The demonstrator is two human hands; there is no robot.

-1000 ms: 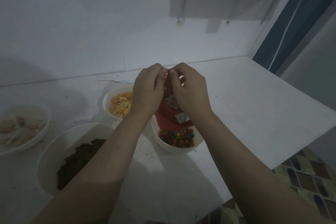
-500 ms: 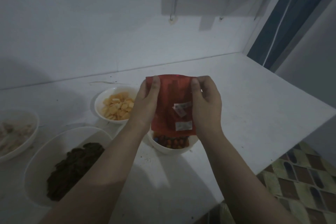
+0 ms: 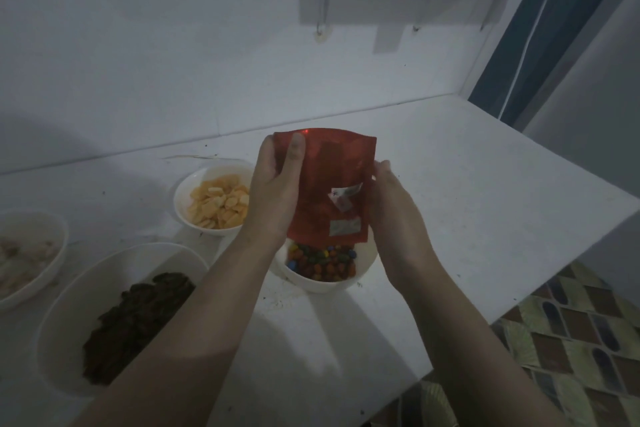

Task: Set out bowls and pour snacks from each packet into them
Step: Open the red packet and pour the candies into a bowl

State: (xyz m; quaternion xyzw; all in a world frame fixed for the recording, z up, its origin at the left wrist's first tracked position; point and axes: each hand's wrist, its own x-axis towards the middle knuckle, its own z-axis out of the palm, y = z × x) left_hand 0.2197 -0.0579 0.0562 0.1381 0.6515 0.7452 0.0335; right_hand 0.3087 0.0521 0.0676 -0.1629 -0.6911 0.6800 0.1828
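Four white bowls stand on the white counter, and there is one red packet. Nearest, at the left, a large bowl holds a dark snack; a bowl at the left edge holds pale pieces. Two forearms reach forward over the counter. The candy bowl sits under the packet, which is held upright just above it. The left hand grips the packet's left edge, thumb on its face; the right hand holds the right edge, fingers hidden behind. Farther left, a bowl of yellow chips.
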